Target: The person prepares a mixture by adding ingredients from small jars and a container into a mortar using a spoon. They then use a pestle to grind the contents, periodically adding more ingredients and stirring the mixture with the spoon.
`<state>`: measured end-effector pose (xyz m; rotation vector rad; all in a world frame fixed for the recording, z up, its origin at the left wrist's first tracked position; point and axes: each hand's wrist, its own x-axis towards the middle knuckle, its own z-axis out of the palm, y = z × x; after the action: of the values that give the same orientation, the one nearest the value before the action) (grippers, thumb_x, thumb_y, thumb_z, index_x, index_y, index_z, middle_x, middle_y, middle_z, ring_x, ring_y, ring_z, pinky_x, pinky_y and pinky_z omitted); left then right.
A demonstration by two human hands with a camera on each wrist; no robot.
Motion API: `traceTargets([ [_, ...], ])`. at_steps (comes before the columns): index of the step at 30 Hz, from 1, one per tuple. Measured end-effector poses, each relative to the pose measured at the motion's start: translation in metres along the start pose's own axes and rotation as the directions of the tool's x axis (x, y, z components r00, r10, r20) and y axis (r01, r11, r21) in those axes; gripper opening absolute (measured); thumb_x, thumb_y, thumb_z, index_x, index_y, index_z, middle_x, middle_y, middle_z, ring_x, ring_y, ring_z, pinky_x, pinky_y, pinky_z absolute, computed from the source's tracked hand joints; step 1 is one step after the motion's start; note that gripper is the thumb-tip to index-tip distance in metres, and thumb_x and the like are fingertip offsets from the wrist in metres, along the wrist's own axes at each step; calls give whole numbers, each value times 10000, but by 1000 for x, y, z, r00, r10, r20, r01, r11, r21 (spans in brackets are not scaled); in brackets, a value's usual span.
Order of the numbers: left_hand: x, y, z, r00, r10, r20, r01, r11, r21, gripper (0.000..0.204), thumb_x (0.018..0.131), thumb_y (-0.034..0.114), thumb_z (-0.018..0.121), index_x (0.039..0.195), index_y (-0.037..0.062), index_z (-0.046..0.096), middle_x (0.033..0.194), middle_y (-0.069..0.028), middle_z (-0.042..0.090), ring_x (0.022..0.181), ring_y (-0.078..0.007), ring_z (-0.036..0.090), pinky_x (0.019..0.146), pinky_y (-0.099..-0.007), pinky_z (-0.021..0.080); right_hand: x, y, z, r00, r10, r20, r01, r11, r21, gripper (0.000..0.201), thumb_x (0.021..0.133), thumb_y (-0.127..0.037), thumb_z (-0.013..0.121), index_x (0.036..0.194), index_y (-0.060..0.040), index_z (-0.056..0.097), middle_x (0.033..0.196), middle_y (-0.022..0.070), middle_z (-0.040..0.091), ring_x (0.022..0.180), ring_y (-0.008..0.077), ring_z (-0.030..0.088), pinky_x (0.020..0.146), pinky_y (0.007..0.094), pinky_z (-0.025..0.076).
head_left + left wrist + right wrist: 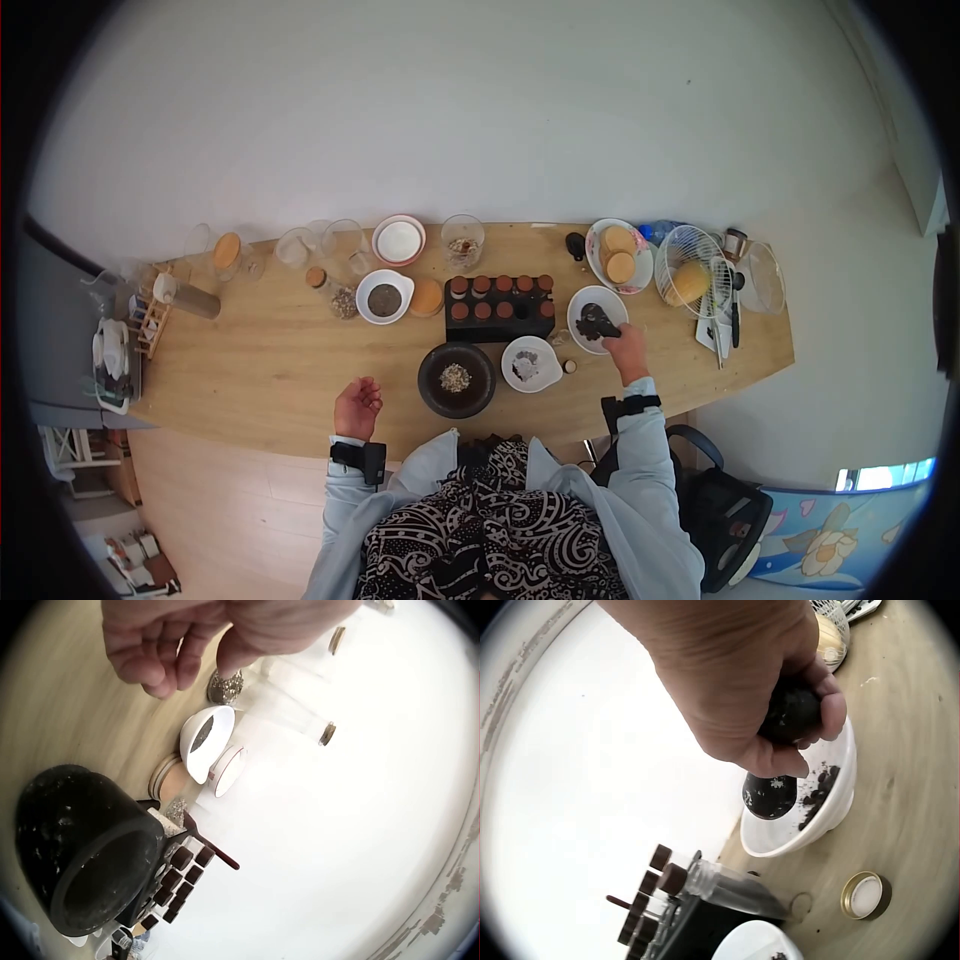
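Clearly holds a black, round-ended, stone-like pestle [592, 318] clamped in the nearer right grip [628, 354], slanting up-left into a white, round bowl [598, 295] right of centre, well apart from the empty, loosely curled left grip [358, 408] lower left of centre.

Right fingers [614, 343] grip black pestle [597, 317] — end inside white bowl [592, 297].
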<state>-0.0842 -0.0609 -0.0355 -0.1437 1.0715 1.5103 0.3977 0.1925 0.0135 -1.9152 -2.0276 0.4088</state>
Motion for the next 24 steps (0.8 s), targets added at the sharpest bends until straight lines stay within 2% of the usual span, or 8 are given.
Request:
traceTargets([
  [3, -6, 0, 3, 999, 47, -1, -47, 998, 31, 239, 946, 273, 554, 978, 46, 620, 850, -65, 646, 751, -170, 603, 644, -286, 486, -16, -14, -32, 996, 85, 33, -91, 972, 218, 315, 616, -150, 707, 866, 38, 669, 668, 144, 638, 596, 242, 638, 561, 350, 503],
  [7, -15, 1, 38, 999, 35, 30, -42, 964, 263, 236, 923, 266, 592, 1010, 49, 628, 835, -45, 641, 730, -147, 600, 649, -279, 478, -46, -88, -97, 955, 94, 282, -199, 907, 370, 332, 621, -86, 711, 927, 36, 674, 712, 119, 666, 627, 253, 630, 603, 340, 496],
  [9, -16, -3, 64, 998, 27, 61, -44, 949, 312, 246, 921, 240, 599, 1058, 37, 616, 833, -40, 631, 712, -131, 588, 627, -260, 470, -59, -117, -100, 900, -133, 415, -119, 841, 528, 422, 624, -26, 711, 1041, 28, 673, 745, 55, 664, 666, 159, 614, 617, 302, 489],
  [11, -11, -11, 80, 995, 12, 99, -47, 930, 365, 267, 918, 215, 606, 1107, 25, 604, 832, -35, 620, 693, -114, 577, 606, -242, 461, -68, -138, -78, 837, -419, 352, 142, 788, 600, 507, 623, -6, 719, 1126, -22, 664, 866, 79, 683, 732, 178, 628, 661, 294, 488],
  [13, 2, -22, 85, 975, 66, 214, -174, 825, 538, 316, 912, 194, 612, 1166, 7, 591, 831, -34, 608, 649, -87, 558, 559, -218, 446, -75, -165, -48, 750, -547, 372, 237, 747, 620, 528, 633, -63, 734, 1156, -64, 662, 882, 95, 654, 758, 228, 622, 684, 314, 488],
  [15, 12, -33, 85, 969, 105, 223, -219, 784, 581, 333, 901, 181, 622, 1187, 12, 595, 836, -32, 600, 613, -74, 543, 502, -212, 432, -81, -196, -31, 676, -583, 450, 429, 808, 404, 524, 662, -133, 718, 1181, -106, 652, 847, 115, 613, 755, 298, 614, 676, 369, 496],
  [18, 15, -37, 86, 961, 187, 205, -277, 648, 710, 325, 866, 202, 671, 1150, 49, 634, 851, -48, 583, 598, -107, 541, 483, -241, 449, -84, -208, 14, 619, -668, 413, 619, 739, 266, 476, 696, -169, 680, 1168, -113, 645, 793, 127, 583, 749, 330, 615, 665, 413, 500],
  [24, 14, -35, 87, 968, 165, 191, -252, 657, 711, 312, 852, 190, 682, 1148, 97, 652, 882, -50, 556, 593, -130, 564, 457, -261, 463, -85, -222, 35, 581, -707, 403, 714, 681, 166, 449, 716, -202, 693, 1156, -128, 643, 817, 136, 589, 742, 323, 619, 659, 432, 502],
])
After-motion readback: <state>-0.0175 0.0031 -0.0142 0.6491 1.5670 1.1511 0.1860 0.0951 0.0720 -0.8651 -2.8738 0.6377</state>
